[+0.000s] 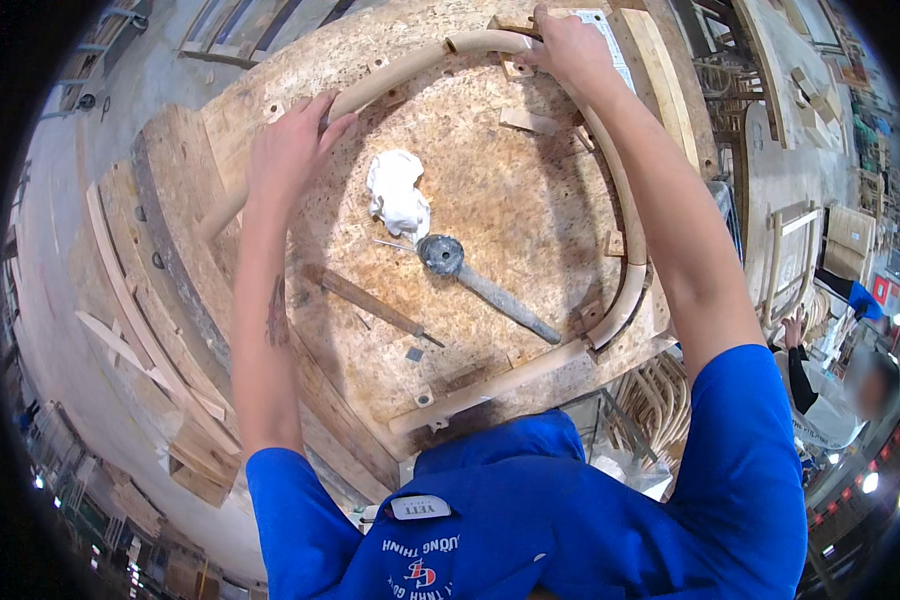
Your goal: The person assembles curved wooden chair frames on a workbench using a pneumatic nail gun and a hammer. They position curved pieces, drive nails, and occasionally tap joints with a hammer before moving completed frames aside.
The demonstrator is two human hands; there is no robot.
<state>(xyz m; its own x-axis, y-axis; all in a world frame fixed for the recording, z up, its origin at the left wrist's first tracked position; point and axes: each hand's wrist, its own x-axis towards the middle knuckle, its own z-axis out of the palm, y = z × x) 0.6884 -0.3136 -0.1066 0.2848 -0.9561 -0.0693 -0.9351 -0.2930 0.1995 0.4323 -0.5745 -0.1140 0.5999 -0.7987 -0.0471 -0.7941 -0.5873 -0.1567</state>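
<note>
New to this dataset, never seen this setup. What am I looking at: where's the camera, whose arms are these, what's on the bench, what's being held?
There is one picture, from a wide fisheye camera worn on a person's head and looking down. That is why straight edges bend near the rim. There is no robot: the two bare arms rising from the lower edge are the wearer's own, in a blue shirt.

The bench is a chipboard board with small wooden blocks fixed to it. A long pale rod is bent in a curve along those blocks.

The left hand lies on the rod's left stretch, fingers over it. The right hand has its grip closed on the rod at the top of the curve.

Lying loose inside the curve are a white rag, a grey mallet and a dark flat bar. Another person is at the far right.
</note>
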